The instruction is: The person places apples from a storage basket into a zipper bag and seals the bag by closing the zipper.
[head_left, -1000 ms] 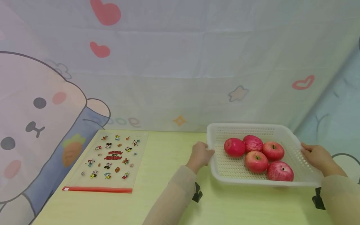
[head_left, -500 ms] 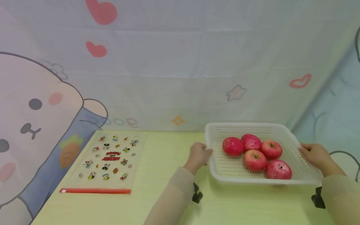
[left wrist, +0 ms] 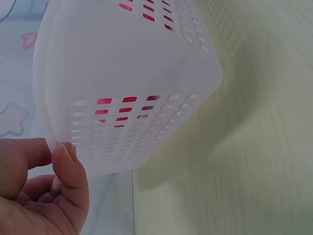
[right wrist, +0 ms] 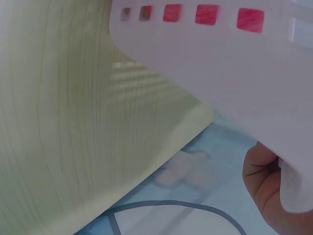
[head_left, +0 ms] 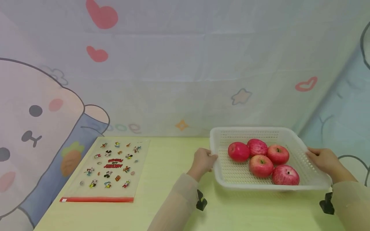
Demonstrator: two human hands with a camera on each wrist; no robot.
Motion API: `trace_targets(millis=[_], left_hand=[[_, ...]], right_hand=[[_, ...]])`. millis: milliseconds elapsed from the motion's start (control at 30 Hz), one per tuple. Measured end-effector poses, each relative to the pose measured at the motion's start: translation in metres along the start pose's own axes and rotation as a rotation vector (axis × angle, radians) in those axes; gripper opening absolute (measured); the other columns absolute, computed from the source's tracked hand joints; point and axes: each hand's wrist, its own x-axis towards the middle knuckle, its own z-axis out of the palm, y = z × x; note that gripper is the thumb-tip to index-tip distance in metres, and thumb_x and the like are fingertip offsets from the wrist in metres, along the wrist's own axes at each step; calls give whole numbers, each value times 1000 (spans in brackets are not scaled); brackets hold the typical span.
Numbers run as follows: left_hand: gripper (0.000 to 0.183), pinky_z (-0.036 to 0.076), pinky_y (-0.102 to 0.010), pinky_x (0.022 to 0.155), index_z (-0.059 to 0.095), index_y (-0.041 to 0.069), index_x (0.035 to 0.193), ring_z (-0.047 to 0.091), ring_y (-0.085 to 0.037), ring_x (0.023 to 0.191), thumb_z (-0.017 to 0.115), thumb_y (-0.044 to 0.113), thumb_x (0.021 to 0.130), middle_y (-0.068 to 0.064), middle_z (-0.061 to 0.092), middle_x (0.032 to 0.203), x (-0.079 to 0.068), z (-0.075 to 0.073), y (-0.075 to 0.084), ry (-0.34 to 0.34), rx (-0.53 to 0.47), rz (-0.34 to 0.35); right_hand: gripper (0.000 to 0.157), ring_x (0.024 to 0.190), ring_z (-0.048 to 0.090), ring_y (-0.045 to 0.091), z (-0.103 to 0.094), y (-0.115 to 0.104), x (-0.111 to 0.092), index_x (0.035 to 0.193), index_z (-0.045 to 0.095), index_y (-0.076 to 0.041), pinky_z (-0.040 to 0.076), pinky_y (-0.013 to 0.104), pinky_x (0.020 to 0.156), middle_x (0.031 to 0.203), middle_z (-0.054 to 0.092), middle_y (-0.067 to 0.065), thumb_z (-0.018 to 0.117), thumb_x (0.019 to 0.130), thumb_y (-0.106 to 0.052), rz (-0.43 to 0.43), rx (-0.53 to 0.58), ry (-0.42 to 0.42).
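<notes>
A white plastic basket with perforated walls holds several red apples. My left hand grips its left rim. In the left wrist view, the left thumb and fingers pinch that rim from both sides. At the opposite end my right hand holds the right rim. The right wrist view shows the right hand curled around the edge, partly hidden by the basket wall. Beneath the basket, its shadow with light stripes falls on the tabletop.
Flat on the left of the pale green table lies a clear zip bag with cartoon prints and a red slider strip. A printed cloth hangs behind the table, and another stretch of it along the right side.
The whole head view, bag and backdrop included, has shifted slightly left. Both hands keep their hold on the basket, and the apples lie in the same arrangement.
</notes>
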Motion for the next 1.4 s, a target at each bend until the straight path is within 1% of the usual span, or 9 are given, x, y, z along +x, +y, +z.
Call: trace_targets(millis=[133,233,400,600,900,1100,1233,1400], left_hand=[[27,52,-25,48,66,-8,107,61,-14,55,63,13,89,-14,69,79,0,-1,0,0,-2,3],[28,53,-26,49,66,-7,107,61,-14,55,62,14,90,-14,70,80,-1,-2,0,-1,5,5],[29,51,-23,47,65,-8,108,61,-15,55,63,13,89,-14,69,80,-4,-4,2,-6,9,-1],[27,51,-22,46,66,-9,106,62,-14,56,63,13,89,-14,69,80,-7,-6,4,-10,-6,-6],[30,52,-22,47,65,-8,110,63,-14,58,62,14,90,-15,70,82,-6,-7,2,-12,-6,-3],[32,51,-22,47,64,-8,112,63,-14,58,63,15,90,-16,70,85,-7,-6,5,-12,-2,-13],[32,52,-23,48,64,-8,111,63,-15,59,63,15,90,-16,70,86,-9,-7,7,-14,7,-13],[33,55,-25,52,63,-8,114,64,-15,61,62,15,90,-16,70,88,-9,-11,9,-19,0,-16]], right_hand=[[47,99,52,58,0,-1,-1,122,45,19,47,58,77,117,44,46,42,100,-22,-24,4,30],[50,103,49,60,-2,-3,-2,124,43,19,46,59,78,119,41,46,40,101,-25,-3,17,7],[51,107,45,61,-6,-5,-4,125,41,19,45,60,81,122,39,46,39,101,-26,20,20,-21],[50,107,46,60,-8,-9,-5,125,41,19,45,60,83,122,39,46,39,101,-25,19,11,-30],[52,104,50,58,-12,-11,-7,126,40,19,48,58,79,123,39,46,38,102,-27,48,13,-53],[47,99,53,56,-16,-10,-9,123,43,19,48,57,79,117,45,46,41,101,-22,21,-7,-35],[45,97,54,55,-17,-11,-10,121,46,19,49,55,78,115,47,46,43,100,-21,5,-4,-22],[44,100,53,56,-17,-14,-10,123,46,18,49,55,78,117,47,45,43,100,-20,6,15,-31]])
